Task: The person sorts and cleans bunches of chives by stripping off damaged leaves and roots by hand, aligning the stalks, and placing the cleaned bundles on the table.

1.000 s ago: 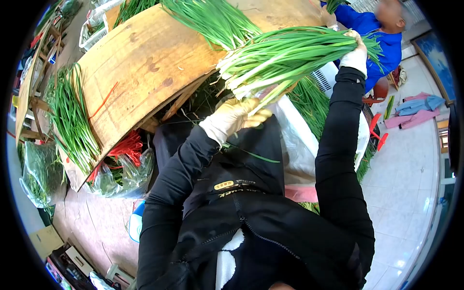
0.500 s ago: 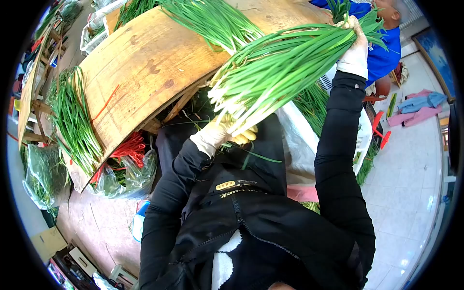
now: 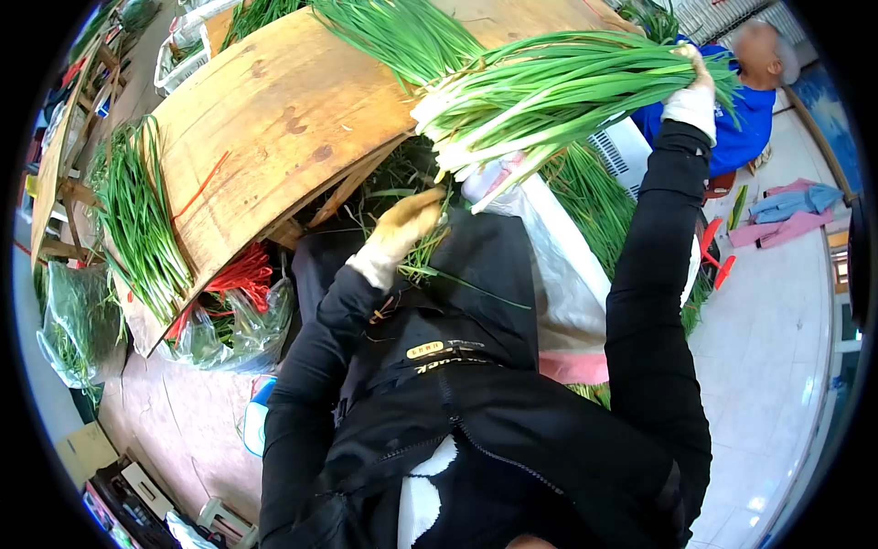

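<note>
Leafy bunch (image 3: 567, 87) fans leftward from the right hand (image 3: 698, 85) gripping it near its tips.

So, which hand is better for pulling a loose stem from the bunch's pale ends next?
Probably the left hand: it's close to the pale ends of the green bunch, while the right hand is busy holding the leafy end.
</note>
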### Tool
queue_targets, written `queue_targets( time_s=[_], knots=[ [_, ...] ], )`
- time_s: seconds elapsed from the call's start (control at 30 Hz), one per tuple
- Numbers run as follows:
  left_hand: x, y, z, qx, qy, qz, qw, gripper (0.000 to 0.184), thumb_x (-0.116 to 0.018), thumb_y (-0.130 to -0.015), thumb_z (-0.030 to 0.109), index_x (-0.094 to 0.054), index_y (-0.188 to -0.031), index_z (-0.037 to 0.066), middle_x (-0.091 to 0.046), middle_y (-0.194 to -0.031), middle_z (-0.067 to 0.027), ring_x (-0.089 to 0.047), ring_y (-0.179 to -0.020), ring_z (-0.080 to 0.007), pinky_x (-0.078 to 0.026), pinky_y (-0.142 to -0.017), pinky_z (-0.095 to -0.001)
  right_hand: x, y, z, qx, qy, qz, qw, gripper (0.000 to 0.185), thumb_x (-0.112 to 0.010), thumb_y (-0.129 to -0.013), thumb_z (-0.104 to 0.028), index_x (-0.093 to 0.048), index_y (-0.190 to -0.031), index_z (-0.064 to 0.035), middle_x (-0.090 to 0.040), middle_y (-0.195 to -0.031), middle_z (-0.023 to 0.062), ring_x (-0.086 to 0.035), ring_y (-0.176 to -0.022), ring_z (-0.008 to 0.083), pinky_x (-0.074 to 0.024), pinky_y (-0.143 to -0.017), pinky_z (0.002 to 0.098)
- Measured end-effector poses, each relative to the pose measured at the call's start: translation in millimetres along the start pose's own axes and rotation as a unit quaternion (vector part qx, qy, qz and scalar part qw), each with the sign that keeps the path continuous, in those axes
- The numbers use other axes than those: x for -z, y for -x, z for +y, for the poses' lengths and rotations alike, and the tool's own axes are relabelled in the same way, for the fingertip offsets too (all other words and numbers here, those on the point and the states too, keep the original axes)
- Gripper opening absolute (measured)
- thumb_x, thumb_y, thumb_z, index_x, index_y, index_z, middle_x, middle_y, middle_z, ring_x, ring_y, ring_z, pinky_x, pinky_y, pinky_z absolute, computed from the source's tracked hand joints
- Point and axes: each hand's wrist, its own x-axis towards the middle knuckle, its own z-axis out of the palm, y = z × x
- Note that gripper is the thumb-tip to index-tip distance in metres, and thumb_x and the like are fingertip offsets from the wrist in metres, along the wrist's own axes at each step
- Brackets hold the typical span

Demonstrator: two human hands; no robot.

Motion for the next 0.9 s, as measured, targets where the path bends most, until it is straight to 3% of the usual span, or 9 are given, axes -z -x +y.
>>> queue_targets(
  time_s=[0.03,0.07,0.13,0.2,0.33,0.4,0.6,0.67,0.9],
  knots=[
    [-13.9,-10.0,6.9,-0.004,0.163,-0.052,0.985,0.061,-0.058,-0.077,0.041,-0.040,-0.121,0.003,-0.045,-0.120,-0.0158,-0.043,-0.110,-0.0221,-0.034,-0.093,-0.0314,-0.7,3.9,11.2,-0.010,0.011,-0.028,0.999,0.017,-0.042,-0.081,-0.011,-0.051,-0.072,-0.0001,-0.052,-0.065,0.0075,-0.051,-0.060,0.0190,-0.0461,-0.060,0.0308],
    [-22.8,-19.3,13.3,-0.008,0.320,-0.103,0.942,0.062,-0.056,-0.078,0.043,-0.039,-0.122,0.003,-0.045,-0.120,-0.0161,-0.044,-0.109,-0.0228,-0.035,-0.092,-0.0320,-5.7,1.5,22.8,0.038,0.106,0.081,0.990,0.016,-0.042,-0.080,-0.011,-0.049,-0.070,-0.0012,-0.051,-0.064,0.0062,-0.049,-0.060,0.0182,-0.0454,-0.060,0.0301],
    [-33.3,-28.5,29.8,-0.029,0.417,-0.137,0.898,0.052,-0.056,-0.081,0.035,-0.042,-0.119,0.003,-0.053,-0.108,-0.0175,-0.054,-0.092,-0.0206,-0.044,-0.077,-0.0268,-8.8,4.2,34.7,0.021,0.057,0.125,0.990,0.017,-0.041,-0.081,-0.011,-0.048,-0.069,-0.0023,-0.049,-0.064,0.0050,-0.049,-0.060,0.0180,-0.0448,-0.060,0.0295],
    [-24.7,-30.5,27.9,-0.065,0.392,-0.135,0.908,0.039,-0.056,-0.082,0.023,-0.046,-0.113,0.001,-0.057,-0.099,-0.0179,-0.057,-0.085,-0.0172,-0.046,-0.071,-0.0230,1.8,3.5,34.5,-0.077,-0.033,0.065,0.994,0.023,-0.038,-0.085,-0.016,-0.049,-0.070,-0.0036,-0.050,-0.065,0.0043,-0.049,-0.062,0.0171,-0.0447,-0.060,0.0292],
    [-31.4,-13.2,37.1,-0.009,0.293,-0.102,0.951,0.034,-0.060,-0.077,0.011,-0.049,-0.109,0.002,-0.061,-0.093,-0.0147,-0.060,-0.078,-0.0184,-0.050,-0.069,-0.0264,-1.7,21.6,45.7,0.038,0.082,0.131,0.987,0.023,-0.038,-0.087,-0.018,-0.050,-0.075,-0.0030,-0.049,-0.066,0.0039,-0.048,-0.061,0.0167,-0.0448,-0.060,0.0292],
    [-30.6,-8.3,40.9,0.016,0.215,-0.139,0.967,0.035,-0.060,-0.078,0.012,-0.050,-0.110,0.002,-0.060,-0.095,-0.0161,-0.059,-0.082,-0.0193,-0.049,-0.071,-0.0283,22.0,11.1,38.7,-0.054,-0.062,-0.065,0.994,0.023,-0.036,-0.088,-0.013,-0.052,-0.090,0.0016,-0.055,-0.073,0.0077,-0.053,-0.065,0.0187,-0.0471,-0.063,0.0308],
    [-27.1,-16.2,18.5,0.041,0.454,-0.066,0.887,0.030,-0.056,-0.081,0.015,-0.051,-0.105,-0.002,-0.060,-0.089,-0.0154,-0.059,-0.077,-0.0193,-0.049,-0.068,-0.0263,13.4,14.2,44.8,0.001,-0.031,-0.087,0.996,0.021,-0.034,-0.086,-0.014,-0.050,-0.084,-0.0005,-0.051,-0.072,0.0063,-0.050,-0.066,0.0194,-0.0448,-0.065,0.0311],
    [-34.3,-14.3,25.8,0.016,0.465,-0.027,0.885,0.025,-0.057,-0.080,0.010,-0.053,-0.101,-0.003,-0.059,-0.088,-0.0136,-0.058,-0.075,-0.0192,-0.048,-0.065,-0.0257,10.8,5.7,49.3,0.053,0.059,0.044,0.996,0.022,-0.033,-0.086,-0.015,-0.049,-0.080,-0.0018,-0.050,-0.072,0.0055,-0.049,-0.065,0.0191,-0.0439,-0.065,0.0315],
    [-32.6,-10.5,16.4,0.106,0.317,-0.100,0.937,0.029,-0.062,-0.072,-0.001,-0.053,-0.100,0.002,-0.058,-0.080,-0.0066,-0.057,-0.068,-0.0148,-0.039,-0.047,-0.0191,-3.6,13.4,58.5,-0.017,-0.040,-0.042,0.998,0.020,-0.040,-0.086,-0.018,-0.051,-0.079,-0.0019,-0.052,-0.068,0.0054,-0.050,-0.062,0.0183,-0.0444,-0.062,0.0295]
  ],
)
